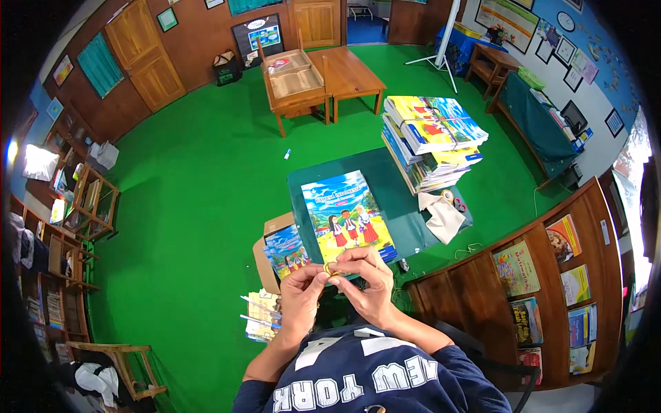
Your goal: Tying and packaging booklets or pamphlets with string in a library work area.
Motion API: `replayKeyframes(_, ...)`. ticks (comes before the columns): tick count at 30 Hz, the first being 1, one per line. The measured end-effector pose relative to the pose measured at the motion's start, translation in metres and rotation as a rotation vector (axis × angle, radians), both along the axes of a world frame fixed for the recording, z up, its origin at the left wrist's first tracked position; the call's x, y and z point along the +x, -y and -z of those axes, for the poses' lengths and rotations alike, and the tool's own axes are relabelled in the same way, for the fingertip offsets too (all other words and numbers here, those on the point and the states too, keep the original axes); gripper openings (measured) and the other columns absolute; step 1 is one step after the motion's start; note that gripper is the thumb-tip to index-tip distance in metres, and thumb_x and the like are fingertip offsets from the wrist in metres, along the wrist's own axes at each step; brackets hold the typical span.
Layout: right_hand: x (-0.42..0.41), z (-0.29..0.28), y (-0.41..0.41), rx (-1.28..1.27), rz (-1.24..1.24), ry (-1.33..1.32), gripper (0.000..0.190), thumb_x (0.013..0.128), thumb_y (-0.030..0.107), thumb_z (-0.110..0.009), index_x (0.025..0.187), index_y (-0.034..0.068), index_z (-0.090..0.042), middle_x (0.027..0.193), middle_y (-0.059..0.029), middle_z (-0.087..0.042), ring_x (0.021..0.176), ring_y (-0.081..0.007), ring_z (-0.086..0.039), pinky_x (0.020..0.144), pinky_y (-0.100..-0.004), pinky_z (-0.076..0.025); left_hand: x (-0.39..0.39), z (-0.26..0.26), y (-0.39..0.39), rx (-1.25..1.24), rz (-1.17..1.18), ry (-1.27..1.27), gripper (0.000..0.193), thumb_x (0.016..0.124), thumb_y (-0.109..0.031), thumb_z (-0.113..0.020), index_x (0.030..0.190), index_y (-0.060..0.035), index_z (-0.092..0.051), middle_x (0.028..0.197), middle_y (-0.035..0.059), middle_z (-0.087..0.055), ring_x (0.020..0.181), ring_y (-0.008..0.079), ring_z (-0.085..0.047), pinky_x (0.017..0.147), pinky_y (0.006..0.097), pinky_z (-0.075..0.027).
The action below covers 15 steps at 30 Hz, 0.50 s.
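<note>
Both of my hands meet just past the near edge of a green-covered table, with a thin yellowish loop of string pinched between their fingertips. My left hand grips it from the left, my right hand from the right. Right beyond them a small pile of textbooks lies flat, its illustrated cover facing up. An open cardboard box holding similar books stands left of the table. At the table's far right rises a tall, uneven stack of books, the top bundle tied with string.
A beige cloth, a tape roll and red-handled scissors lie at the table's right. A wooden book rack stands close on the right. More books lie at the lower left. Wooden tables stand farther off.
</note>
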State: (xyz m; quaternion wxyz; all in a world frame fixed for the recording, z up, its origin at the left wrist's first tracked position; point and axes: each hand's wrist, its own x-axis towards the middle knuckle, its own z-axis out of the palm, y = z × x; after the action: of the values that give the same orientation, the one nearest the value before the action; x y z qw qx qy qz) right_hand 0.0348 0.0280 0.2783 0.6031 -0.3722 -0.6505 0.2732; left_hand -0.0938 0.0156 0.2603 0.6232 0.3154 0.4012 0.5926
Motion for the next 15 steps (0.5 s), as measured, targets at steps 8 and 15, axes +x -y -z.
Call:
replayKeyframes(8, 0.002, 0.002, 0.001, 0.160, 0.104, 0.123, 0.016, 0.069, -0.007, -0.064, 0.083, 0.001, -0.063, 0.081, -0.0056, -0.060, 0.068, -0.0167, -0.052, 0.064, -0.0246, -0.042, -0.005, -0.006, 0.005, 0.016, 0.070, 0.024, 0.008, 0.081, 0.000, -0.062, 0.089, 0.0023, -0.061, 0.080, 0.0046, -0.061, 0.066, 0.0057, -0.051, 0.060, 0.0143, -0.040)
replayKeyframes(15, 0.007, 0.001, 0.000, 0.051, 0.070, 0.090, 0.011, 0.072, -0.007, -0.060, 0.079, 0.001, -0.057, 0.077, -0.0057, -0.061, 0.063, -0.0135, -0.051, 0.061, -0.0229, -0.042, -0.002, -0.019, 0.002, 0.093, 0.068, -0.145, 0.014, 0.080, 0.004, -0.061, 0.093, 0.0006, -0.057, 0.080, 0.0046, -0.060, 0.067, 0.0066, -0.053, 0.064, 0.0160, -0.042)
